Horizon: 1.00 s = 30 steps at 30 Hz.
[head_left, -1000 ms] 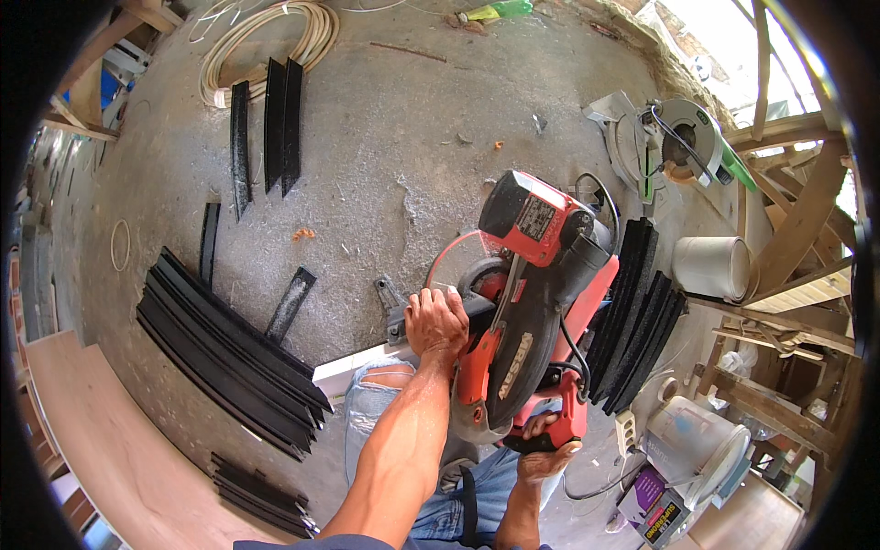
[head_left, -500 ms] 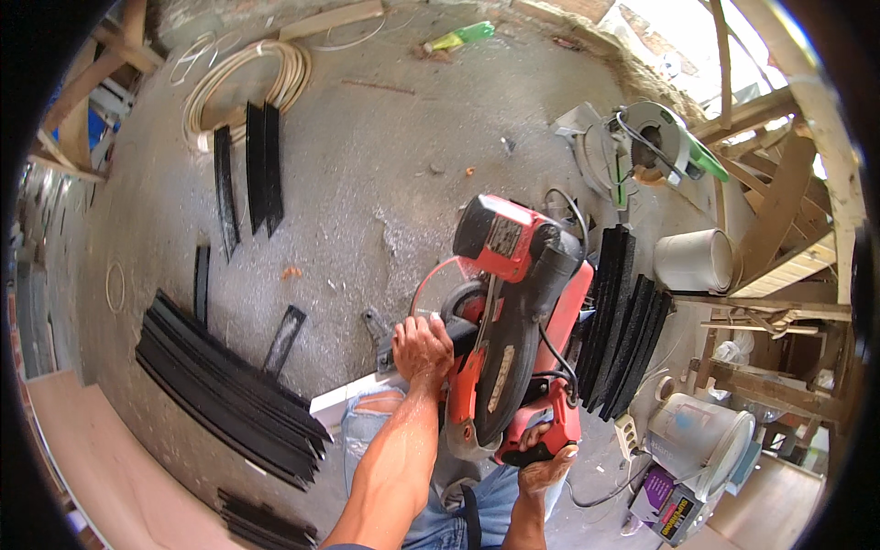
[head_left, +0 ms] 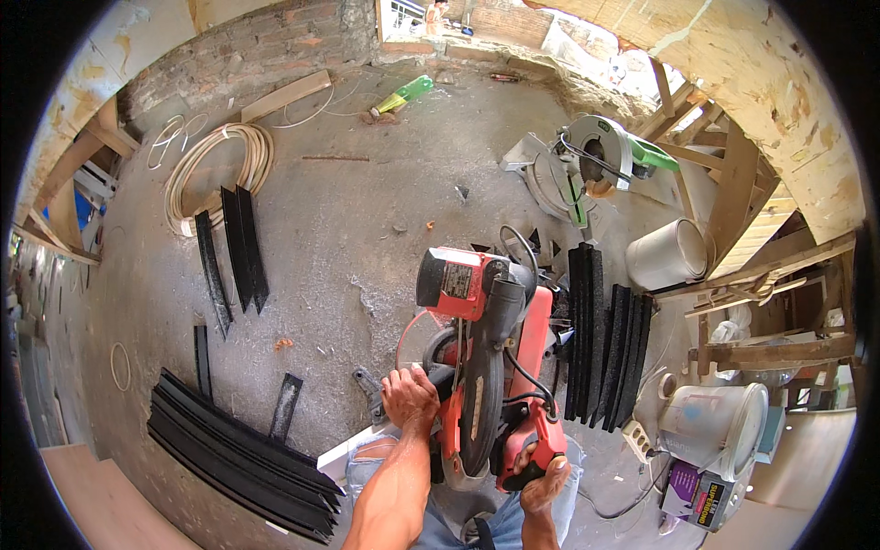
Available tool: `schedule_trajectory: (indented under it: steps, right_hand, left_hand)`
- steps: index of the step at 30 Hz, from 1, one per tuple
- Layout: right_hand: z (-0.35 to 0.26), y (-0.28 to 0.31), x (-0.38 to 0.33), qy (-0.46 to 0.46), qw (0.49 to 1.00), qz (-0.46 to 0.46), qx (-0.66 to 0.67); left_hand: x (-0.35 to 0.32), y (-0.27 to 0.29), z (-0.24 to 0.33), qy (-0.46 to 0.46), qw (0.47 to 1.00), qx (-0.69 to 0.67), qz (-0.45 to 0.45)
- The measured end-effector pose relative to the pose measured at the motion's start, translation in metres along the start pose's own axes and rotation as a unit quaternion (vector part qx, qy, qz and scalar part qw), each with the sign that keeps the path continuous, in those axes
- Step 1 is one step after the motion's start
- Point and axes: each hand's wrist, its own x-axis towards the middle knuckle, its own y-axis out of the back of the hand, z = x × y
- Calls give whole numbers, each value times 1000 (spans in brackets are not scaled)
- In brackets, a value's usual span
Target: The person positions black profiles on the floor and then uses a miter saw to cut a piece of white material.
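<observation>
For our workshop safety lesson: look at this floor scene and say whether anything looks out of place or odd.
Yes. The red saw stands on the bare concrete floor, not a bench. Black strips lie scattered in separate piles. A green bottle lies on its side by the wall, and a white bucket is tipped over.

A rough grey concrete floor [head_left: 348, 229] carries a red miter saw [head_left: 486, 357], black strips stacked at lower left [head_left: 238, 449] and beside the saw at right [head_left: 605, 339], a coil of pale hose [head_left: 220, 165], a green-guarded saw [head_left: 596, 156], white buckets [head_left: 669, 252] and a green bottle [head_left: 403, 92]
</observation>
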Motion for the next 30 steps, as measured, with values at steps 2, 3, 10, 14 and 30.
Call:
schedule_trajectory:
  steps: [2,3,10,14,30]
  right_hand:
    - [-1,0,0,-4,1000,2,1]
    - [-2,0,0,-4,1000,-1,-5]
    - [-17,-10,6,-30,1000,-8,6]
    - [-12,-3,5,-34,999,-3,10]
    - [-12,-5,7,3,1000,-15,10]
  left_hand:
    - [1,2,1,11,1000,6,-25]
    - [1,3,2,23,998,12,-51]
    - [3,5,-2,15,999,9,-38]
    - [1,6,3,14,999,4,-47]
    - [0,3,0,-26,1000,14,-4]
